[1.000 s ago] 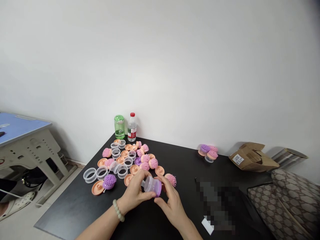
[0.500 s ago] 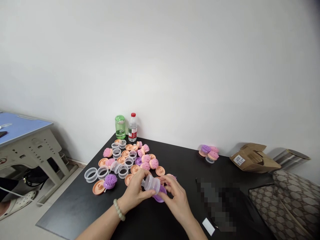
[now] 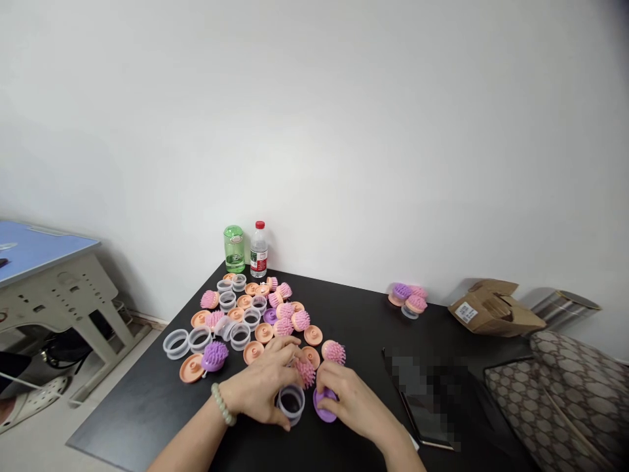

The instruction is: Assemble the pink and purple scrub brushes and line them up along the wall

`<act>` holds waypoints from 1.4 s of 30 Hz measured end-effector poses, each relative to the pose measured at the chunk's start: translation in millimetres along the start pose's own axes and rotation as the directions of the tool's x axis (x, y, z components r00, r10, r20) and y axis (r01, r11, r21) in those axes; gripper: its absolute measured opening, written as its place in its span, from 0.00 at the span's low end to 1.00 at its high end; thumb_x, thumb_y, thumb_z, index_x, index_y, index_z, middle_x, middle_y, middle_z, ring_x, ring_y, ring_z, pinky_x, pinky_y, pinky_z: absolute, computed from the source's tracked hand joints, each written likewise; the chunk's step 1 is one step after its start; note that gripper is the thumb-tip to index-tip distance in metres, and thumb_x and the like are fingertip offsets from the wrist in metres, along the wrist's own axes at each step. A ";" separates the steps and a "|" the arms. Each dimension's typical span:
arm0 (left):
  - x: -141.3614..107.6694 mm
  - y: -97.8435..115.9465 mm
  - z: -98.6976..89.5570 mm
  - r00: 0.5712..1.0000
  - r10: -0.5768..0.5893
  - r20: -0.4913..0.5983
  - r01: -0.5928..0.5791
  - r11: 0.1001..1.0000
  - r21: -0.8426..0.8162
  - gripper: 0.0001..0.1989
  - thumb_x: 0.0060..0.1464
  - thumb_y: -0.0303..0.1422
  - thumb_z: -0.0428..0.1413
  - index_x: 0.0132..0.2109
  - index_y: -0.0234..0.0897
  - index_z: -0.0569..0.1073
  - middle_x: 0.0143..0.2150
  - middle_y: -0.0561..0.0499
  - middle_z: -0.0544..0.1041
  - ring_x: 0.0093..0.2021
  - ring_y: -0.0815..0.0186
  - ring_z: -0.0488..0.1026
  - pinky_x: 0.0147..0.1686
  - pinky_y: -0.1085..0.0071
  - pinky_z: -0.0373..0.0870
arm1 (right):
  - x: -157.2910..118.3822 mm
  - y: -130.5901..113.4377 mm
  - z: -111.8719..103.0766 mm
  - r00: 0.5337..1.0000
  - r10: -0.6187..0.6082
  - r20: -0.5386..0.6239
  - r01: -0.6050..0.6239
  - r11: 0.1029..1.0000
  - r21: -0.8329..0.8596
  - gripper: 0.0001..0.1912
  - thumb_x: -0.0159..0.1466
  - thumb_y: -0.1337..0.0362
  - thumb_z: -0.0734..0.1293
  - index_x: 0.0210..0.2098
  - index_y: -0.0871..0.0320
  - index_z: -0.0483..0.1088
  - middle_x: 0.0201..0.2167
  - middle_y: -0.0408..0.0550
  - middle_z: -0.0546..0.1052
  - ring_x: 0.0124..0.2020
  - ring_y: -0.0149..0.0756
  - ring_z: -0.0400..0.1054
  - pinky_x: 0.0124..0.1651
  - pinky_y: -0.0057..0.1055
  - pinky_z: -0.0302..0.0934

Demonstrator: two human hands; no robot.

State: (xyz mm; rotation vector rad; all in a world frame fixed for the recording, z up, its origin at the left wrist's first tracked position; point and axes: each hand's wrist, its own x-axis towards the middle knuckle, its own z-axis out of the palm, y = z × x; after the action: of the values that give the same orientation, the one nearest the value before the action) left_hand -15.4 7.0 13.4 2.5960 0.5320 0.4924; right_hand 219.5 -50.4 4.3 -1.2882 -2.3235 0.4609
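Note:
My left hand (image 3: pixel 268 383), with a beaded bracelet at the wrist, has its thumb and fingers curved round a clear plastic ring (image 3: pixel 291 415) low over the black table. My right hand (image 3: pixel 346 400) pinches a round purple cap (image 3: pixel 325 414) from above, just right of the ring. Between and beyond my hands lie a pink bristle brush head (image 3: pixel 305 372) and another pink brush head (image 3: pixel 334 353). An orange cap (image 3: pixel 310 356) sits behind them. Left of my left hand are a purple bristle brush head (image 3: pixel 215 356) and an orange cap (image 3: pixel 191 368).
Several more clear rings (image 3: pixel 175 344), caps and pink brush heads spread over the table's left half. A green bottle (image 3: pixel 234 250) and a red-capped water bottle (image 3: pixel 259 252) stand by the wall. Rightward are grouped brushes (image 3: pixel 411 300), a cardboard box (image 3: pixel 496 311), a phone (image 3: pixel 430 419) and a patterned bag (image 3: pixel 580 387).
The clear ring and purple cap, held close together before, are now apart and lower at the table. My right hand has moved right and down with the cap. Brush heads behind are uncovered.

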 end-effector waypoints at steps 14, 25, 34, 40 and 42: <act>0.2 0.8 1.6 0.999 -0.029 0.017 0.026 0.989 0.146 0.33 0.36 0.23 0.65 0.54 0.44 0.74 0.60 0.43 0.67 0.64 0.40 0.57 0.63 0.40 0.53 | 4.6 9.8 17.4 0.990 -0.102 -0.097 0.081 0.977 -0.198 0.14 0.61 0.80 0.60 0.28 0.55 0.67 0.30 0.44 0.73 0.32 0.37 0.69 0.32 0.30 0.62; -1.0 -1.1 2.3 0.997 -0.013 -0.077 0.026 0.986 0.163 0.32 0.42 0.39 0.70 0.55 0.41 0.71 0.58 0.42 0.68 0.60 0.43 0.60 0.61 0.42 0.56 | 3.3 17.8 12.0 0.946 -0.156 -0.285 0.108 0.979 -0.175 0.12 0.70 0.72 0.59 0.31 0.56 0.67 0.30 0.47 0.73 0.31 0.38 0.69 0.34 0.32 0.63; 0.3 -6.5 10.4 0.912 -0.025 -0.409 0.098 0.983 0.158 0.12 0.62 0.39 0.58 0.48 0.38 0.71 0.48 0.44 0.74 0.53 0.52 0.68 0.53 0.54 0.67 | 2.1 17.1 -6.9 0.865 0.105 -0.491 -0.119 0.993 0.003 0.09 0.70 0.65 0.60 0.34 0.54 0.69 0.33 0.46 0.76 0.31 0.35 0.73 0.36 0.31 0.67; 0.3 -10.3 14.5 0.837 0.011 -0.547 0.094 0.982 0.163 0.09 0.62 0.32 0.57 0.49 0.39 0.71 0.47 0.44 0.74 0.52 0.53 0.69 0.51 0.56 0.69 | 15.7 58.8 -52.6 0.757 0.324 -0.568 -0.413 0.910 -0.031 0.12 0.66 0.61 0.65 0.48 0.56 0.71 0.49 0.52 0.76 0.40 0.40 0.76 0.44 0.36 0.71; 0.6 -9.7 14.3 0.822 0.009 -0.570 0.103 0.981 0.164 0.09 0.62 0.31 0.58 0.49 0.39 0.72 0.46 0.45 0.74 0.50 0.54 0.70 0.49 0.57 0.70 | 23.8 84.3 -75.7 0.695 0.392 -0.603 -0.522 0.852 -0.047 0.17 0.65 0.61 0.67 0.52 0.59 0.70 0.53 0.57 0.75 0.50 0.47 0.73 0.51 0.41 0.69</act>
State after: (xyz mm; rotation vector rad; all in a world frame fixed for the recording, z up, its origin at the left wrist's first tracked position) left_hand -11.6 10.3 -3.2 2.5749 0.8690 1.2802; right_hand 308.0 18.6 32.7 -1.8286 -1.5542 -0.0592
